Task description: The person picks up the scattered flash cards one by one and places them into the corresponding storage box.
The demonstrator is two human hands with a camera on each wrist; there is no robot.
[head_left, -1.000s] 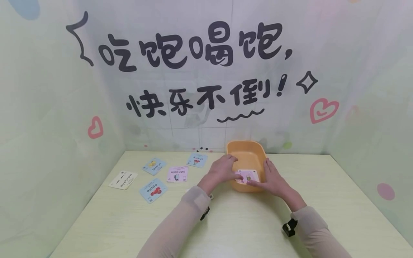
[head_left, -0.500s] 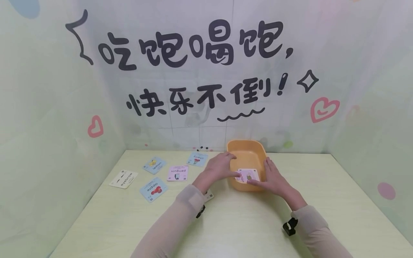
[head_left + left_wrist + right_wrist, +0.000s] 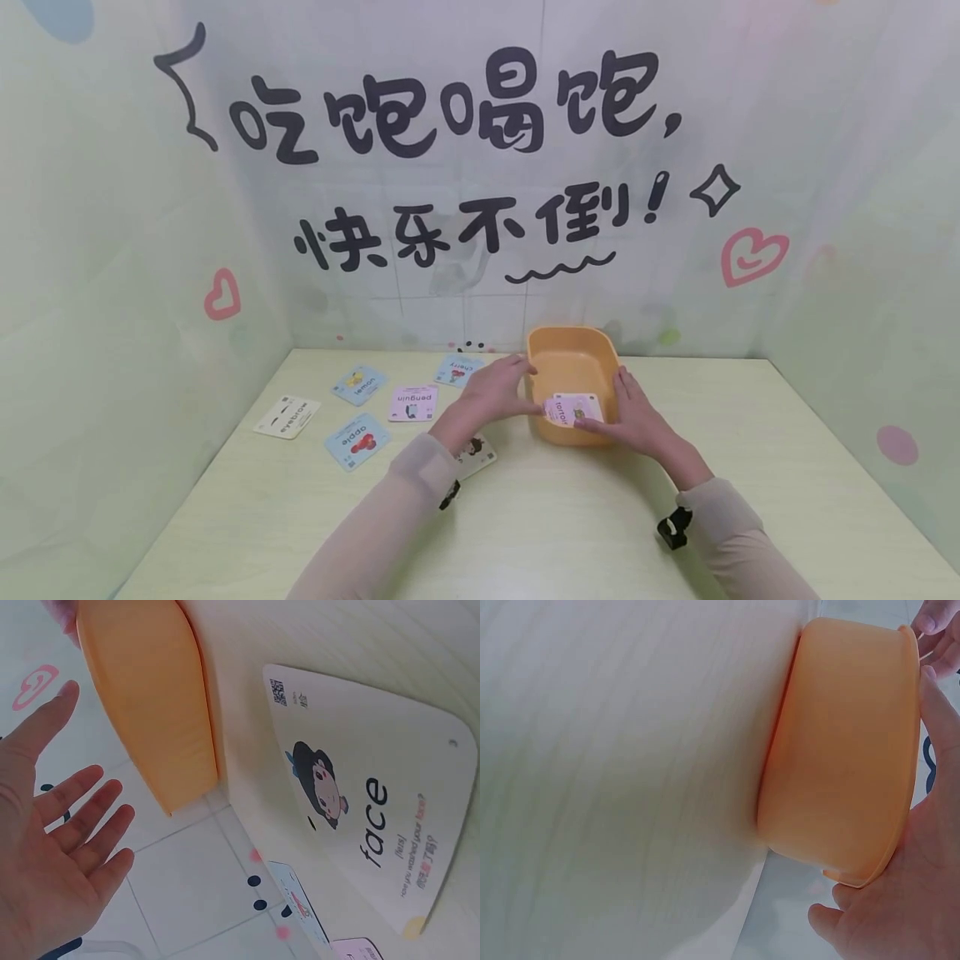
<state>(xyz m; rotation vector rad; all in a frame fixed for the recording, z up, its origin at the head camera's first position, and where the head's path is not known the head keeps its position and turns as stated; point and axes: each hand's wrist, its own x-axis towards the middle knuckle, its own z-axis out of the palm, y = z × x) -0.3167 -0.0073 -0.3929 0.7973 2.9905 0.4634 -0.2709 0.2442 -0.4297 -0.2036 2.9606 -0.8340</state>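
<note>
Gripped the orange tub (image 3: pixel 573 367) on one side only.

Hooked the right hand (image 3: pixel 637 421) on its right side, thumb over the edge, maybe to stop wobbles. Held the left hand (image 3: pixel 493 393) open by the left side, with no card in it. Had a pink card (image 3: pixel 585 407) inside, at the near end. Had the face card (image 3: pixel 375 799) outside, near and left, picture up, perhaps for easy reading.

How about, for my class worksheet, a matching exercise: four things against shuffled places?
1. Orange rounded plastic bin
2. Lilac square card reading "tortoi…"
3. White square card reading "face"
4. White square card reading "eyebrow"

A. Leftmost card, head view
B. Right hand on its outer side
C. Partly hidden by the left wrist, head view
D. At the bin's near end

Pairs: 1B; 2D; 3C; 4A
</note>
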